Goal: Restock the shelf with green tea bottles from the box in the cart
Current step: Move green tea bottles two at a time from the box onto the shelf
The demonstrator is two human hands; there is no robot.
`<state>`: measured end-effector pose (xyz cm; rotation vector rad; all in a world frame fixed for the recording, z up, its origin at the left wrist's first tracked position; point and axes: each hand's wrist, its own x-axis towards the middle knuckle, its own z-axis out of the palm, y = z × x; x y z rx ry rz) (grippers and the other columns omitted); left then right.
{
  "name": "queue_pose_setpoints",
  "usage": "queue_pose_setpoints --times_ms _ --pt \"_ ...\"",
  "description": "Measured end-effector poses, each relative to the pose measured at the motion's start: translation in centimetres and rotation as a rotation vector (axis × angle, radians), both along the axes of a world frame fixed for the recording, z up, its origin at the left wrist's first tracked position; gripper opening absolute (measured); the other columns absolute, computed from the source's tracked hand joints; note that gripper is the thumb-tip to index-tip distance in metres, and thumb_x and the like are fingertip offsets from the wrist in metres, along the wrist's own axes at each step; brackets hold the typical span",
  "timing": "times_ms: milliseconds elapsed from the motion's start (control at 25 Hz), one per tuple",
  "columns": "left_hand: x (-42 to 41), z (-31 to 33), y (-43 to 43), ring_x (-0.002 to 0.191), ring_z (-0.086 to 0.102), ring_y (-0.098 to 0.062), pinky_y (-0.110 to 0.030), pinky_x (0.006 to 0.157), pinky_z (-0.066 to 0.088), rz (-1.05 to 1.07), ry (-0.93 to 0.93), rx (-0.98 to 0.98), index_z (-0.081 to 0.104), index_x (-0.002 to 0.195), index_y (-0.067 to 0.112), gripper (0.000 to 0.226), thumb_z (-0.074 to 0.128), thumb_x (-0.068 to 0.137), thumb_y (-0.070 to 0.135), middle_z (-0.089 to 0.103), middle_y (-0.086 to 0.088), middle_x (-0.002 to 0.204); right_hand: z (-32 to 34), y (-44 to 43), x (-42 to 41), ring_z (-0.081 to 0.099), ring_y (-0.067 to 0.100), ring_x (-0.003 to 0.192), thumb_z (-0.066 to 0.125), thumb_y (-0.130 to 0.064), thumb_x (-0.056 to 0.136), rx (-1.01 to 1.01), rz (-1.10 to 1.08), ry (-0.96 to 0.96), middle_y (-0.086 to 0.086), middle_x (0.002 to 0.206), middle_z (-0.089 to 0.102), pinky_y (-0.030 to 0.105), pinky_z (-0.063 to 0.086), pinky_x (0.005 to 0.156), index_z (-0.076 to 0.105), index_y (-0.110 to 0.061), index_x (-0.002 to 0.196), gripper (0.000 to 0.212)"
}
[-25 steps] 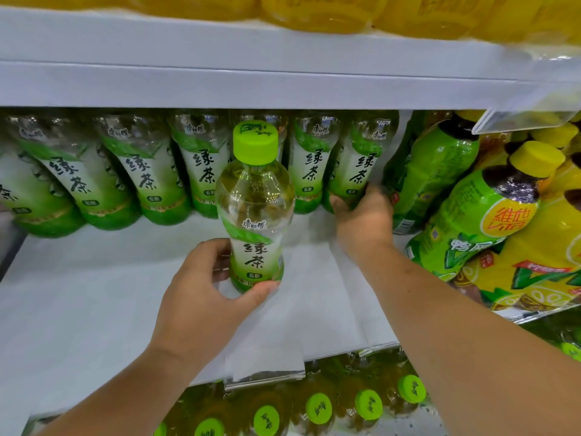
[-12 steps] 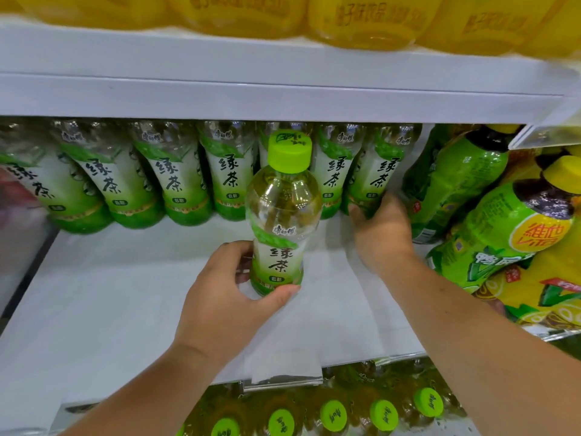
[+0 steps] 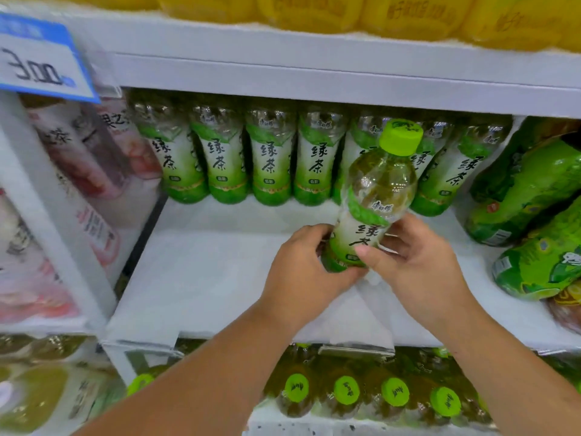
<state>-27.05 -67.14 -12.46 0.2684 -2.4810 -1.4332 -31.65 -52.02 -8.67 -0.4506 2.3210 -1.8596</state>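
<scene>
One clear plastic green tea bottle with a lime-green cap (image 3: 374, 196) is held tilted over the white shelf board (image 3: 204, 278), just in front of the back row. The left hand (image 3: 301, 272) is wrapped round its base; the right hand (image 3: 418, 262) is closed on its lower label from the other side. A back row of green tea bottles (image 3: 270, 158) is already stood against the rear: seven are counted, one partly hidden behind the held bottle. The front of the shelf is judged largely unfilled, so most restocking appears left. Box and cart are not in view. Four lime-green caps (image 3: 345, 390) are clearly counted on the lower shelf.
</scene>
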Motion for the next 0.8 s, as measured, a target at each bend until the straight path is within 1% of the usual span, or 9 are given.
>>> queue_pose_setpoints --times_ms 160,240,400,480,560,640,680,720,800 --pt "2.4 0.7 -3.2 0.088 0.063 -0.002 -0.033 0.075 0.057 0.049 -0.066 -0.014 0.069 0.107 0.033 0.040 0.081 0.073 0.050 0.070 0.013 0.097 -0.1 -3.5 0.9 0.069 -0.004 0.093 0.081 -0.006 0.077 0.095 0.081 0.039 -0.021 0.098 0.075 0.017 0.056 0.084 0.064 -0.038 0.106 0.047" --pt "3.8 0.9 -5.6 0.087 0.063 -0.002 -0.034 0.073 0.057 0.090 -0.076 -0.035 0.069 0.107 0.033 0.036 0.080 0.075 0.047 0.071 0.014 0.097 -0.3 -6.5 1.6 0.066 -0.010 0.092 0.081 -0.007 0.078 0.109 0.101 0.065 -0.023 0.097 0.072 0.008 0.053 0.078 0.064 -0.036 0.108 0.045" --pt "5.3 1.0 -10.8 0.092 0.064 -0.011 -0.039 0.077 0.056 0.207 -0.114 -0.094 0.065 0.111 0.032 0.035 0.077 0.079 0.041 0.071 0.011 0.099 -0.6 -13.0 2.2 0.063 -0.012 0.097 0.081 -0.012 0.080 0.106 0.169 0.119 -0.017 0.105 0.071 0.003 0.049 0.077 0.065 -0.027 0.118 0.044" --pt "5.7 0.8 -12.9 0.099 0.063 -0.017 -0.043 0.081 0.055 0.282 -0.150 -0.136 0.056 0.118 0.032 0.043 0.073 0.081 0.043 0.069 0.009 0.105 -0.8 -15.9 2.3 0.061 -0.016 0.096 0.080 -0.014 0.081 0.108 0.187 0.154 -0.018 0.104 0.070 0.000 0.046 0.076 0.066 -0.024 0.119 0.042" --pt "5.8 0.6 -14.4 0.106 0.062 -0.022 -0.046 0.086 0.054 0.335 -0.166 -0.146 0.045 0.124 0.032 0.049 0.071 0.084 0.042 0.067 0.005 0.113 -1.1 -18.2 2.3 0.058 -0.022 0.091 0.080 -0.016 0.081 0.112 0.203 0.198 -0.024 0.100 0.066 -0.003 0.043 0.075 0.066 -0.025 0.117 0.040" --pt "5.6 0.4 -15.1 0.110 0.059 -0.025 -0.047 0.089 0.052 0.351 -0.177 -0.163 0.040 0.130 0.028 0.049 0.067 0.090 0.038 0.064 0.001 0.119 -1.4 -20.0 2.0 0.057 -0.023 0.090 0.079 -0.018 0.082 0.114 0.202 0.237 -0.026 0.099 0.065 -0.004 0.041 0.075 0.067 -0.025 0.118 0.038" --pt "5.4 0.4 -15.3 0.113 0.056 -0.026 -0.047 0.091 0.050 0.364 -0.185 -0.163 0.039 0.133 0.025 0.049 0.065 0.092 0.037 0.062 -0.002 0.122 -1.6 -20.6 1.8 0.059 -0.021 0.092 0.079 -0.018 0.083 0.110 0.202 0.250 -0.024 0.099 0.067 -0.003 0.042 0.076 0.068 -0.024 0.119 0.038" --pt "5.3 0.4 -15.5 0.117 0.054 -0.027 -0.048 0.094 0.049 0.386 -0.189 -0.151 0.038 0.135 0.022 0.050 0.063 0.094 0.037 0.059 -0.003 0.126 -1.8 -21.2 1.6 0.061 -0.017 0.094 0.079 -0.019 0.083 0.106 0.204 0.252 -0.020 0.100 0.069 0.000 0.044 0.079 0.069 -0.022 0.119 0.038" --pt "5.0 0.4 -16.0 0.124 0.051 -0.028 -0.048 0.100 0.046 0.429 -0.180 -0.112 0.038 0.139 0.021 0.052 0.061 0.095 0.037 0.057 -0.005 0.133 -2.0 -22.2 1.4 0.067 -0.006 0.095 0.079 -0.018 0.082 0.082 0.196 0.241 -0.014 0.100 0.073 0.012 0.052 0.083 0.072 -0.020 0.116 0.035"
